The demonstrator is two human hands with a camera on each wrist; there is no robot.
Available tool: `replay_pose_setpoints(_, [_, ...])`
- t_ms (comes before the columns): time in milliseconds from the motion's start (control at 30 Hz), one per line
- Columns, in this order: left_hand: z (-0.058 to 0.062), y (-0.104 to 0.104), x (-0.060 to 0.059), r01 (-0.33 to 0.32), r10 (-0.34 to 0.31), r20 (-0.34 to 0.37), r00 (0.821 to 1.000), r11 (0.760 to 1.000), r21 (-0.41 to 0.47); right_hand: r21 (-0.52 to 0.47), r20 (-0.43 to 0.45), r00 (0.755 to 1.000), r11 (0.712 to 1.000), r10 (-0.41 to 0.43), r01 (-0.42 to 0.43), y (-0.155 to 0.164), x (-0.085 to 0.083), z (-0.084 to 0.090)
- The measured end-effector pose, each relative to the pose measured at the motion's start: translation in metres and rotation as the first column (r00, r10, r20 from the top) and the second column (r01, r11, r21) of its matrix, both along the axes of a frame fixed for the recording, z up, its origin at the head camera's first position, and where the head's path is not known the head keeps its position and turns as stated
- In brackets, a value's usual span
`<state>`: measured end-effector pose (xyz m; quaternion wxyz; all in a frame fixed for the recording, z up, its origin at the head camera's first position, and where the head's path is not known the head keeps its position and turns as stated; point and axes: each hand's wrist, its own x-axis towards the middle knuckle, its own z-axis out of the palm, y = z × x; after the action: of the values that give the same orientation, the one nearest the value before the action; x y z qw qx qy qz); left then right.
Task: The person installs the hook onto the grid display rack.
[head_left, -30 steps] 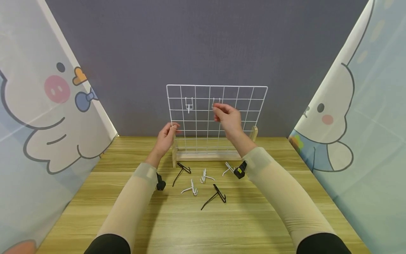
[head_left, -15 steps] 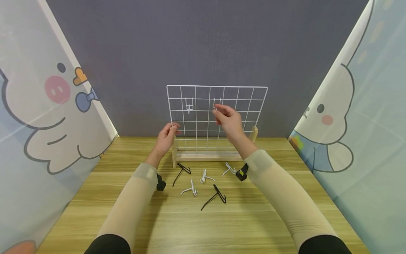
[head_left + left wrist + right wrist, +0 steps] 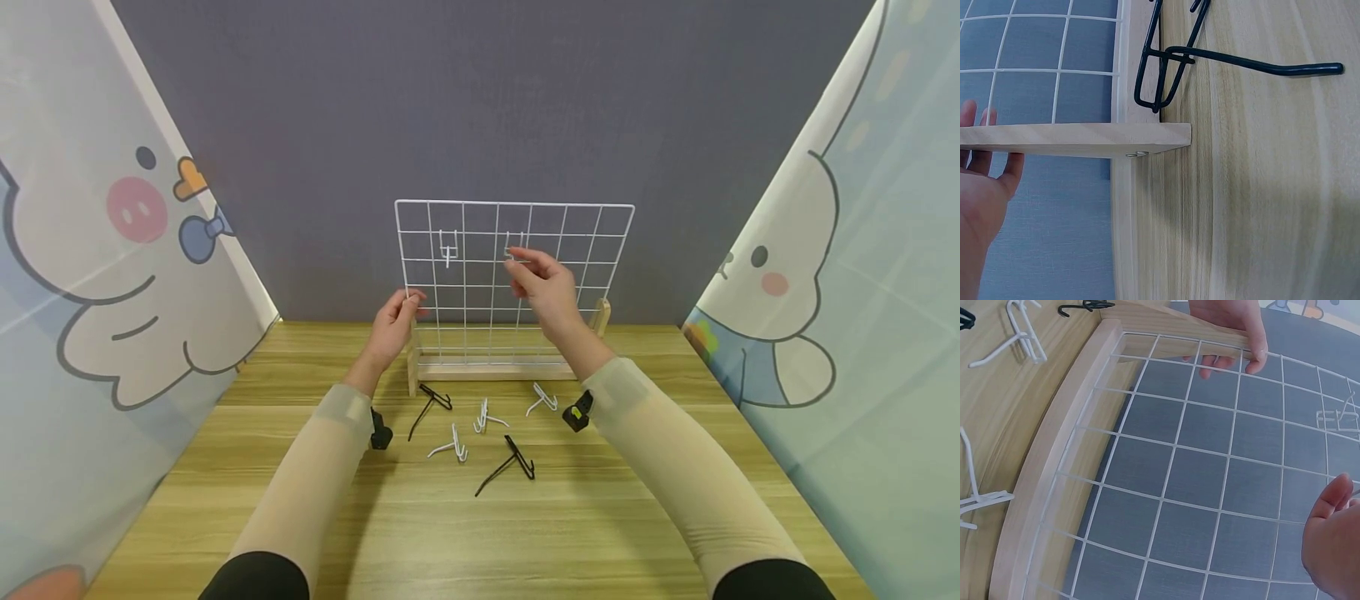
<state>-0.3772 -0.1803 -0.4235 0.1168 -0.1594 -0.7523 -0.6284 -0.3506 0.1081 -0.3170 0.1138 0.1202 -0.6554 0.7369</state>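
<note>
One white hook hangs (right fingers pinch another).

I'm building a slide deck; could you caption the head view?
Left hand grips a wooden post, right hand at a white hook on the wire grid; five hooks lie on the table.

Reaches forward with left arm and right arm, both beige-sleeved and black at the near ends, angling inward toward the middle. Shows left wrist and right wrist bare. Grips with left hand, held lower, left thumb on one side and left fingers curled round on the other. Pinches with right hand, held higher and turned leftward, right index finger just above right thumb, remaining fingers tucked beneath.
</note>
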Motion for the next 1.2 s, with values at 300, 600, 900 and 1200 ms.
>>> replay_pose_setpoints(300, [0.001,0.001,0.0,-0.002,0.002,-0.006,1.0,1.0,0.007,0.014,0.002,1.0,1.0,0.017,-0.017,0.004,0.006,-0.003])
replay_pose_setpoints(600, [0.0,-0.001,-0.002,-0.012,0.012,0.002,1.0,1.0,-0.002,0.015,0.007,1.0,1.0,0.009,-0.009,0.013,0.011,-0.009])
replay_pose_setpoints(900, [0.002,0.001,-0.001,-0.016,0.016,-0.005,1.0,1.0,-0.004,0.067,0.049,0.999,0.997,0.021,-0.024,0.027,0.022,-0.018])
replay_pose_setpoints(1200, [0.001,0.002,-0.001,-0.013,0.013,-0.006,1.0,1.0,0.004,0.132,0.087,0.995,0.99,0.045,-0.056,0.045,0.036,-0.036])
